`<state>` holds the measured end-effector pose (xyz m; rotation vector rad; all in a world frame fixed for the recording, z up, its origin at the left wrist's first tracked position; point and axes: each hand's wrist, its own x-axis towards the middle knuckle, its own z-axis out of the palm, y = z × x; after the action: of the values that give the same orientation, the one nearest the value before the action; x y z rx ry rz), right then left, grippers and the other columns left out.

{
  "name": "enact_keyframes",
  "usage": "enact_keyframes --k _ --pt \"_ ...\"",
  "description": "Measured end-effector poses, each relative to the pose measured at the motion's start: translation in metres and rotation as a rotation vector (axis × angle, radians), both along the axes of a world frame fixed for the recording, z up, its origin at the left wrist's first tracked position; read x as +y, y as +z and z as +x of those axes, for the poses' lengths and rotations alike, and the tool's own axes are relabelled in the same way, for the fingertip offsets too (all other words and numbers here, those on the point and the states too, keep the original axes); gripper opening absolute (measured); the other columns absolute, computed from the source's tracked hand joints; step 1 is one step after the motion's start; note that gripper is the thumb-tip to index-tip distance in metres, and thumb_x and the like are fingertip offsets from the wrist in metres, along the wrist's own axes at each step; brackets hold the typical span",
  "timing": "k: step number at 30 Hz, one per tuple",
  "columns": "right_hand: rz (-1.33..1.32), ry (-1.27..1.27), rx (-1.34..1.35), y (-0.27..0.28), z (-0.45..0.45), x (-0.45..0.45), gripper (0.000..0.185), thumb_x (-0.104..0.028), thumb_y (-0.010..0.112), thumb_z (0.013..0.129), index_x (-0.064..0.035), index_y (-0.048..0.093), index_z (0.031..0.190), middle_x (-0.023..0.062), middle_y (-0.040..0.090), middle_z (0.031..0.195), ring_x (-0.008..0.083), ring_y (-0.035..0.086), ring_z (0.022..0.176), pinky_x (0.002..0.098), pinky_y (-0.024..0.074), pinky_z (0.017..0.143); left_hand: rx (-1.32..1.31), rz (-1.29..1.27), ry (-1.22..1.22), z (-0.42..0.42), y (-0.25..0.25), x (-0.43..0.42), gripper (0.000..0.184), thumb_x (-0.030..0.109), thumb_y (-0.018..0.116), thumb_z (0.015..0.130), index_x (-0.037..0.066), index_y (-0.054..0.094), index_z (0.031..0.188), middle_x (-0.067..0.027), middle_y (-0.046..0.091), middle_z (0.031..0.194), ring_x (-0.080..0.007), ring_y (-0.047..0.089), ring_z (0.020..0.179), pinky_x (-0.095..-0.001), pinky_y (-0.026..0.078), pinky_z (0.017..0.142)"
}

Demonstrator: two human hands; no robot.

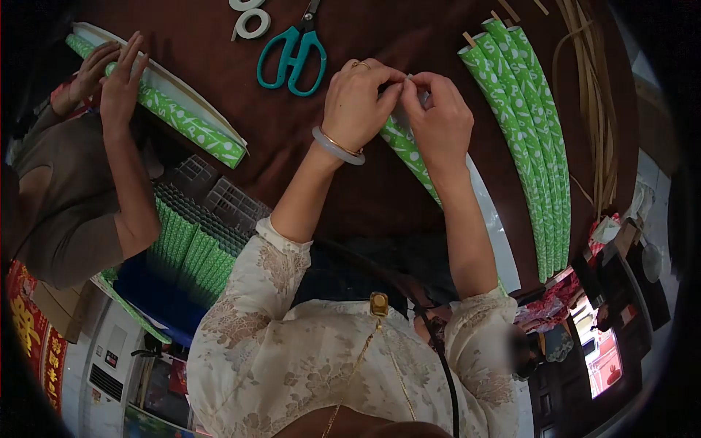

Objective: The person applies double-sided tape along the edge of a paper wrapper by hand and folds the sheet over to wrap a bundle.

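Observation:
My left hand and my right hand meet over the brown cloth, fingertips pinched together. Whatever they pinch is too small to make out. Under them lies a green patterned paper roll with a white strip along its right side, partly hidden by my right hand and forearm. Teal-handled scissors rest to the left of my hands, beside white tape rolls. Several green patterned rolls lie side by side on the right, with thin brown sticks poking from their upper ends.
At the left, a co-worker has both hands on another green roll with a pale sheet. Long tan strips lie at the right edge. Stacked green rolls stand in a blue container below the table's left side.

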<state>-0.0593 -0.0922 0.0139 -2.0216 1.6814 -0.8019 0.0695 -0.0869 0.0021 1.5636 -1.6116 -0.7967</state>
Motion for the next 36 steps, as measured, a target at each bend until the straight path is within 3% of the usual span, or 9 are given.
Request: enact_keyframes --k 15,23,36 --pt "0.176 -0.061 -0.186 0.0015 -0.0027 0.0000 0.010 -0.009 0.063 0.074 -0.0032 0.058 0.079 0.0078 0.059 0.071 0.0215 0.057 0.060 0.0307 0.0457 0.055 -0.038 0.060 -0.034 0.0020 0.0016 0.0004 0.015 0.013 0.063 0.074 0.003 0.066 0.085 -0.0077 0.062 0.079 -0.0255 0.055 0.077 -0.0331 0.043 0.071" --pt "0.300 -0.124 -0.310 0.0079 -0.0049 0.0046 0.009 -0.009 0.060 0.075 -0.0015 0.057 0.081 0.0083 0.060 0.073 0.0184 0.057 0.061 0.0286 0.0467 0.058 0.000 0.040 -0.029 0.0034 0.0022 -0.0015 0.014 0.014 0.055 0.083 0.003 0.063 0.086 -0.0080 0.062 0.080 -0.0255 0.054 0.076 -0.0335 0.043 0.071" --pt "0.280 -0.123 -0.338 0.0039 -0.0052 0.0060 0.009 -0.008 0.061 0.075 -0.0020 0.057 0.080 0.0080 0.060 0.073 0.0189 0.059 0.062 0.0290 0.0474 0.059 -0.075 0.012 -0.003 -0.0021 -0.0020 0.0000 0.013 0.017 0.059 0.080 0.005 0.065 0.084 -0.0055 0.062 0.079 -0.0234 0.055 0.074 -0.0327 0.041 0.069"
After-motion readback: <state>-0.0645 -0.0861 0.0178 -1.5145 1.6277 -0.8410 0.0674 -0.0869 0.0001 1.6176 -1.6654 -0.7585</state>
